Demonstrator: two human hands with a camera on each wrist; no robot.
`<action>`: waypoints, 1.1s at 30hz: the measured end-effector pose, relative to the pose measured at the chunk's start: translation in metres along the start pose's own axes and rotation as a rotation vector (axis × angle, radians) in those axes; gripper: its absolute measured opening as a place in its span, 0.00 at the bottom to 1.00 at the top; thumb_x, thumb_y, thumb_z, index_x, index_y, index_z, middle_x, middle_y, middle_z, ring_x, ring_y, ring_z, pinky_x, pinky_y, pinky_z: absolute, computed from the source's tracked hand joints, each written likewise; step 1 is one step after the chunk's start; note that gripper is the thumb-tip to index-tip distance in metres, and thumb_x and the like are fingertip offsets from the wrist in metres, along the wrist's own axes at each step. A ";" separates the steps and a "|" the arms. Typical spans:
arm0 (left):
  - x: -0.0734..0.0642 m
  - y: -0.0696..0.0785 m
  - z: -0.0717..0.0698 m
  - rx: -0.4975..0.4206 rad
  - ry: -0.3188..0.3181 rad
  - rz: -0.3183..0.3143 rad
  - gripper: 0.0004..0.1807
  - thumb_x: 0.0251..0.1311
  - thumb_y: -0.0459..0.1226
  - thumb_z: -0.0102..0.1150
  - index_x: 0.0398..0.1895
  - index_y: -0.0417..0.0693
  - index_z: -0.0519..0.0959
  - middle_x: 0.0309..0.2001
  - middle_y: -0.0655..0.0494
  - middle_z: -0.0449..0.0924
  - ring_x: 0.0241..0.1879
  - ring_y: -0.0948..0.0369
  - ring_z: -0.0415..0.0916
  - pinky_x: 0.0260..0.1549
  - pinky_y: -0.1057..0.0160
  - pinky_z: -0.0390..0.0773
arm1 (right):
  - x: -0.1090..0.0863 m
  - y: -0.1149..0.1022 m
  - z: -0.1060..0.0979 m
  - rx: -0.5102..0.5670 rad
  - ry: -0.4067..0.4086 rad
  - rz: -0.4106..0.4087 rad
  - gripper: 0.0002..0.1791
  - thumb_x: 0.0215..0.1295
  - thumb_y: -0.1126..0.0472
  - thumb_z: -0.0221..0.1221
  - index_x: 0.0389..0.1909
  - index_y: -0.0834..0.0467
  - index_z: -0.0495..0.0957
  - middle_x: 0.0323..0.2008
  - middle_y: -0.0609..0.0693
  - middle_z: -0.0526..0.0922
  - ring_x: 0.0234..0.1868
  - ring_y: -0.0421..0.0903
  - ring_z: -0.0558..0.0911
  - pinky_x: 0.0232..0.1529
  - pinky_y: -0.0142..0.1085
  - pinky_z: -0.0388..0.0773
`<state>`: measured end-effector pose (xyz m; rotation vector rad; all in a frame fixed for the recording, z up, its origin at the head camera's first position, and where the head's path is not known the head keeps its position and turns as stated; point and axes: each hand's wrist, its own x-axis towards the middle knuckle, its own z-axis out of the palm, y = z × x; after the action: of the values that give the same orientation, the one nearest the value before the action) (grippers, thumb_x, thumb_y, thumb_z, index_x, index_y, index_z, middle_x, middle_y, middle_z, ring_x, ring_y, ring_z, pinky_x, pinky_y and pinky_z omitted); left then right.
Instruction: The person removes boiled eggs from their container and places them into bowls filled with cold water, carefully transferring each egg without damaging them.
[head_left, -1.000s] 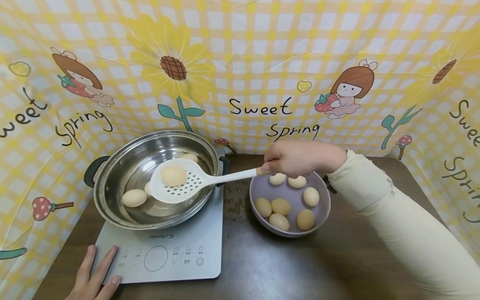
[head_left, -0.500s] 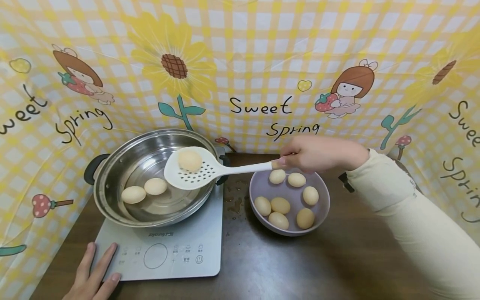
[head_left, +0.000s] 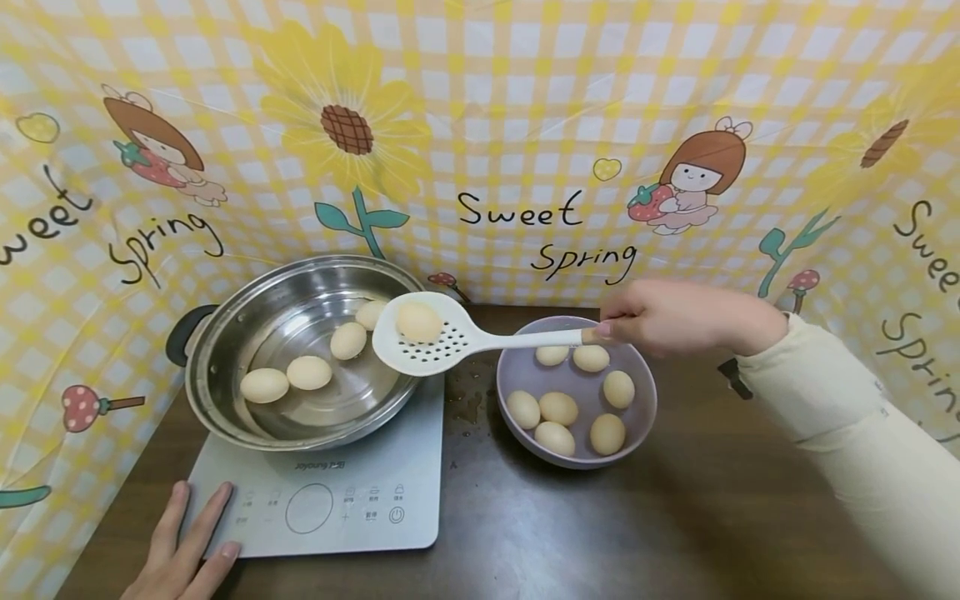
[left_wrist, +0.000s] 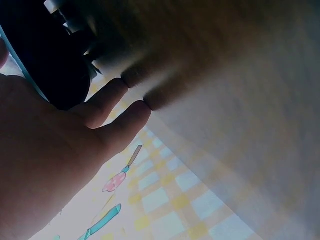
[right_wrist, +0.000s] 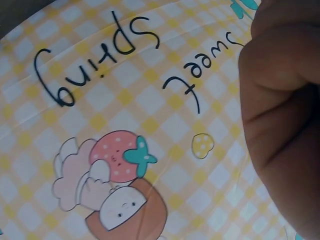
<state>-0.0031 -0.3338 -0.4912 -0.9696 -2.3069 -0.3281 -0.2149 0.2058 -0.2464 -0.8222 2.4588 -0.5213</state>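
My right hand grips the handle end of a white slotted skimmer, above the back of a purple bowl. One egg lies on the skimmer's perforated head, which overlaps the right rim of a steel pot. Inside the pot several eggs sit in shallow water. The bowl holds several more eggs. With fingers spread, my left hand rests at the front left corner of a white induction cooker. The right wrist view shows the curled right hand; the skimmer is out of that view.
The pot stands on the cooker, its black side handle sticking out to the left. Wet drops spot the brown table between cooker and bowl. A yellow checked cloth closes off the back and sides.
My right hand has moved right, carrying the skimmer and its egg from over the pot's middle to its right rim. More eggs in the pot now show. The left hand stays in place.
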 end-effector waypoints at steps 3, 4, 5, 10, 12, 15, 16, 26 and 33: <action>0.000 0.000 0.000 -0.001 -0.002 0.002 0.38 0.70 0.67 0.43 0.58 0.42 0.73 0.64 0.17 0.63 0.63 0.15 0.49 0.46 0.74 0.69 | -0.006 0.006 0.002 0.015 0.006 -0.005 0.19 0.77 0.55 0.54 0.22 0.52 0.75 0.13 0.43 0.66 0.15 0.40 0.67 0.24 0.37 0.68; 0.001 0.000 0.000 0.002 -0.005 0.000 0.38 0.70 0.67 0.43 0.58 0.43 0.73 0.64 0.18 0.63 0.63 0.15 0.49 0.46 0.73 0.69 | -0.008 0.008 0.002 0.022 0.008 -0.004 0.19 0.77 0.55 0.54 0.22 0.52 0.75 0.12 0.42 0.66 0.14 0.40 0.67 0.24 0.37 0.68; 0.001 0.000 0.001 -0.002 -0.002 0.004 0.38 0.70 0.67 0.43 0.58 0.42 0.73 0.64 0.17 0.63 0.63 0.15 0.49 0.46 0.73 0.70 | -0.010 0.010 0.003 0.029 0.010 0.000 0.19 0.77 0.54 0.54 0.22 0.52 0.74 0.12 0.42 0.66 0.14 0.40 0.67 0.24 0.37 0.68; 0.001 0.000 0.003 -0.030 0.026 0.022 0.38 0.71 0.65 0.43 0.58 0.39 0.73 0.63 0.16 0.62 0.62 0.14 0.48 0.61 0.72 0.56 | -0.023 0.018 0.006 0.055 0.018 0.061 0.18 0.77 0.53 0.54 0.24 0.51 0.76 0.11 0.43 0.65 0.13 0.41 0.66 0.22 0.38 0.67; 0.001 -0.001 0.005 -0.042 0.037 0.033 0.38 0.71 0.65 0.43 0.58 0.38 0.72 0.63 0.15 0.62 0.62 0.13 0.48 0.65 0.70 0.51 | -0.027 0.021 0.007 0.064 0.025 0.088 0.16 0.77 0.53 0.54 0.26 0.51 0.78 0.11 0.43 0.64 0.13 0.40 0.64 0.20 0.38 0.67; 0.000 -0.002 0.006 -0.048 0.039 0.037 0.38 0.72 0.65 0.43 0.58 0.38 0.71 0.63 0.15 0.61 0.62 0.13 0.47 0.66 0.69 0.50 | -0.032 0.026 0.008 0.063 0.036 0.096 0.15 0.78 0.55 0.53 0.28 0.50 0.79 0.11 0.42 0.63 0.12 0.39 0.63 0.20 0.37 0.67; 0.000 -0.002 0.005 -0.048 0.036 0.032 0.37 0.72 0.64 0.43 0.58 0.38 0.72 0.63 0.15 0.61 0.62 0.13 0.47 0.66 0.69 0.50 | -0.034 0.027 0.008 0.064 0.040 0.091 0.15 0.77 0.55 0.53 0.28 0.50 0.79 0.11 0.42 0.62 0.12 0.39 0.63 0.20 0.37 0.67; -0.003 -0.004 0.008 -0.066 0.046 0.017 0.37 0.72 0.64 0.43 0.56 0.37 0.74 0.63 0.14 0.61 0.62 0.13 0.46 0.67 0.69 0.46 | -0.047 0.038 0.013 0.092 0.062 0.078 0.17 0.77 0.56 0.54 0.24 0.50 0.76 0.11 0.41 0.62 0.12 0.38 0.62 0.18 0.34 0.64; -0.002 -0.007 0.011 -0.077 0.062 0.058 0.35 0.73 0.61 0.44 0.55 0.35 0.72 0.62 0.12 0.60 0.62 0.12 0.44 0.71 0.56 0.44 | -0.058 0.047 0.018 0.145 0.074 0.115 0.15 0.77 0.56 0.54 0.27 0.51 0.77 0.12 0.42 0.63 0.13 0.38 0.62 0.16 0.33 0.62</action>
<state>-0.0116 -0.3354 -0.5014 -1.0470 -2.2204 -0.4195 -0.1857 0.2738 -0.2650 -0.6089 2.4832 -0.6896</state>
